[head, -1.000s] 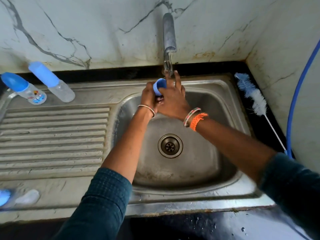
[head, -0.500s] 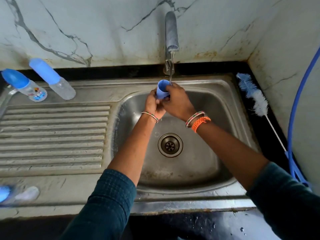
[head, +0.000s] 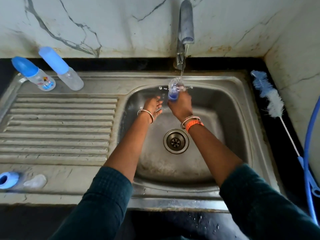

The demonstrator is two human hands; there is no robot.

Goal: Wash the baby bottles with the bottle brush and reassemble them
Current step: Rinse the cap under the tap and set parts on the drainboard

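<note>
At the near left edge of the steel counter lie a blue ring and, just to its right, a clear teat, both blurred. Far left, two capped baby bottles stand tilted at the back of the ribbed draining board: a printed bottle and, right of it, a plain bottle. In the sink, the left hand is held over the basin with fingers spread and relaxed, gripping nothing, its wrist wearing a bangle. Just to its right the right hand is raised under the tap, fingers curled around a blue collar with a clear part on top, possibly a teat, though splashing water blurs it. The stream strikes that clear part and sprays sideways. Both forearms reach in from the near edge in dark green sleeves, the right wrist carrying an orange band. The drain lies below the hands. At the far right, on the dark counter beside the sink, lies the bottle brush, bristles far, thin handle pointing near, beside a blue hose.
</note>
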